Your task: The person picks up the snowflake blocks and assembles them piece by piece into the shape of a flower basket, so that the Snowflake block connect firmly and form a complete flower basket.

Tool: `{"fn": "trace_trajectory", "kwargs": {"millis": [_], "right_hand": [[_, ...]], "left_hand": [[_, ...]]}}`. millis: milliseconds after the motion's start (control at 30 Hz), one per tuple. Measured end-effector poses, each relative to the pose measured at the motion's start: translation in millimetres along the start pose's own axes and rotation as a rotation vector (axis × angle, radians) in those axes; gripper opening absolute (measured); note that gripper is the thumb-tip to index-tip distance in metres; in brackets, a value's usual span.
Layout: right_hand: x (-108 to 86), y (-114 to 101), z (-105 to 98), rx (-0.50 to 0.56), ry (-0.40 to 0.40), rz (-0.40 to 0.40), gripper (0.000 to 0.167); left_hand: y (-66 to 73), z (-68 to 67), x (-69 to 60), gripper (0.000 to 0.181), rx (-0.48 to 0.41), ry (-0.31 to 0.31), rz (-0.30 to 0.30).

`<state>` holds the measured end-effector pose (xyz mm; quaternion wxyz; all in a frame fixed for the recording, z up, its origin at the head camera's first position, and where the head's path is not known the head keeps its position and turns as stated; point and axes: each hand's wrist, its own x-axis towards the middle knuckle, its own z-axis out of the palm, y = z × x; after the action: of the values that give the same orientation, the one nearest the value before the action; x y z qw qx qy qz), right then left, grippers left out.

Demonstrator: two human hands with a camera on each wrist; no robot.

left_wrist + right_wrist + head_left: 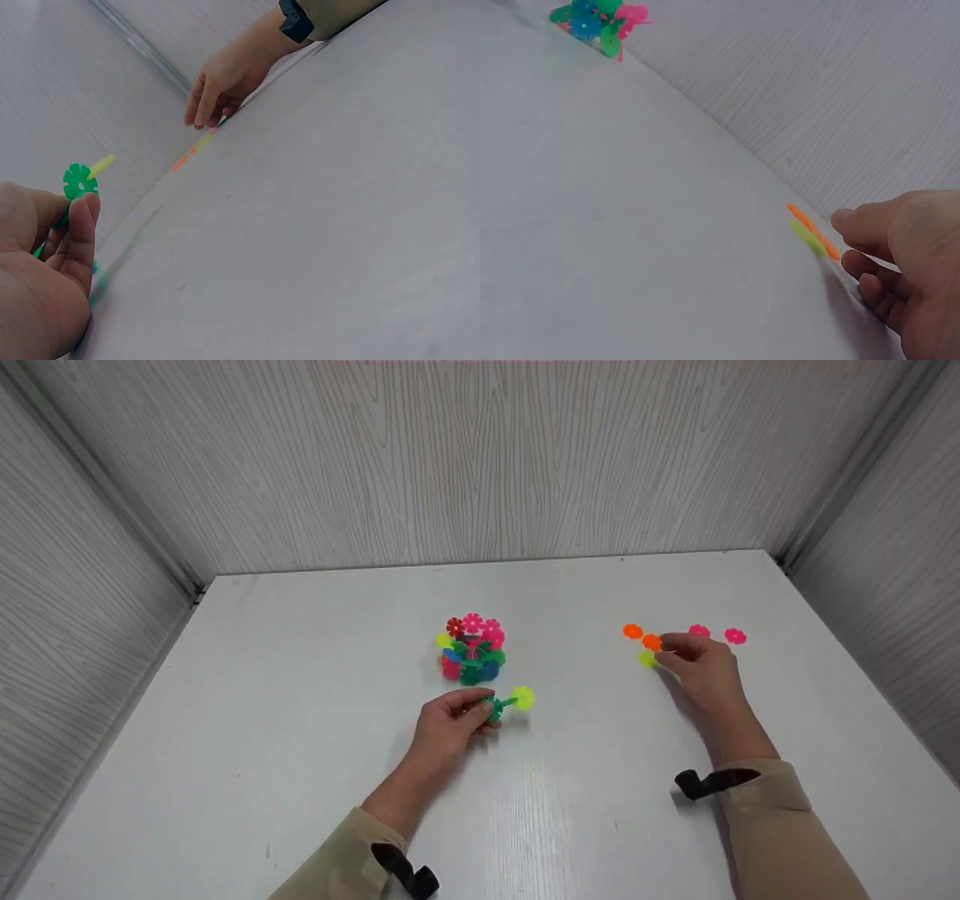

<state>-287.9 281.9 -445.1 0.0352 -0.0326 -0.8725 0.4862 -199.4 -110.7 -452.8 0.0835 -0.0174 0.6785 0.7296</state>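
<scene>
My left hand point(450, 724) pinches green interlocking snowflake discs point(495, 707) between thumb and fingers. A yellow snowflake disc point(523, 698) is joined to their right end; in the left wrist view one green disc point(77, 180) faces the camera. My right hand point(705, 671) reaches down over loose discs at the right, thumb and fingers apart. Just off its fingertips lie an orange disc point(651, 643) and a yellow disc point(646, 659). The right wrist view shows a gap between thumb and fingers, with the orange discs point(804, 217) beyond them.
A multicoloured cluster of joined discs point(472, 652) stands on the white table point(300, 697), behind the left hand. Another orange disc point(633, 631) lies left of the right hand; pink discs point(736, 637) lie behind and beside it. Panel walls point(480, 465) enclose the table.
</scene>
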Motion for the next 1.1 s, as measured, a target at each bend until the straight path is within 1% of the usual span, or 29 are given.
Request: {"fn": "trace_trajectory", "kwargs": {"millis": [167,300,400,533,767,933,1100], "right_hand": [[1.6,1.6,4.4,-0.082,-0.019,-0.03,0.042],[2.3,1.1,8.1,-0.145,-0.038,-0.061,0.041],[2.2,0.1,10.6,-0.172,-0.063,-0.082,0.04],[1.4,-2.0,13.1,-0.172,-0.094,-0.102,0.04],[-0.4,-5.9,19.7,-0.177,-0.108,-0.147,0.038],[-2.8,-8.5,23.2,-0.182,-0.122,-0.148,0.031],[-6.2,-15.5,27.2,-0.144,-0.158,-0.156,0.029]], "left_hand": [[-2.9,-0.7,2.3,0.032,-0.005,-0.007,0.017],[-3.3,-0.6,2.5,0.032,0.001,-0.01,0.018],[-2.7,-0.5,1.8,0.033,0.001,-0.014,0.016],[-2.4,-0.7,1.8,0.034,0.001,-0.013,0.013],[-3.1,-0.6,2.4,0.033,0.0,-0.01,0.019],[-3.7,-0.6,3.0,0.034,-0.006,-0.008,0.019],[-3.9,-0.7,2.8,0.034,-0.02,-0.004,0.008]]}}
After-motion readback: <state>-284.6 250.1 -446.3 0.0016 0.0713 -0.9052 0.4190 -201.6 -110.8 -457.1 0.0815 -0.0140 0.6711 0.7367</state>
